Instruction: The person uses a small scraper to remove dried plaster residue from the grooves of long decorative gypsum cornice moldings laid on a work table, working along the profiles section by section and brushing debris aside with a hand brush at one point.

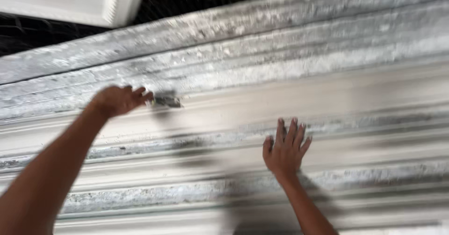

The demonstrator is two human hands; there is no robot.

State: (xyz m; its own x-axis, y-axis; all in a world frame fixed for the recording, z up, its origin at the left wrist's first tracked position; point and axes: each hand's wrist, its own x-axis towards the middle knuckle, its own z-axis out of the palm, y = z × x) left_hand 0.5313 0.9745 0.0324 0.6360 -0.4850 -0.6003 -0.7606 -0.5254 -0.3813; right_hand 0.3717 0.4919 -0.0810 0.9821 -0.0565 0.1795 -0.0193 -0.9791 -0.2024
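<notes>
We see left hand (118, 100) gripping a small blurred scraper (166, 100) against long ribbed plaster moulding (327, 90), grey, crusty, white-smeared; right hand (286, 147) lies open, flat on a smooth rib; white panel (79, 1) above

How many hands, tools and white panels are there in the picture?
Hands: 2, the left hand gripping the tool and the right hand flat on the long grey ridged moulding.
Small dark tool: 1, too blurred to name.
White panels at the top: 2.
Total: 5
</notes>
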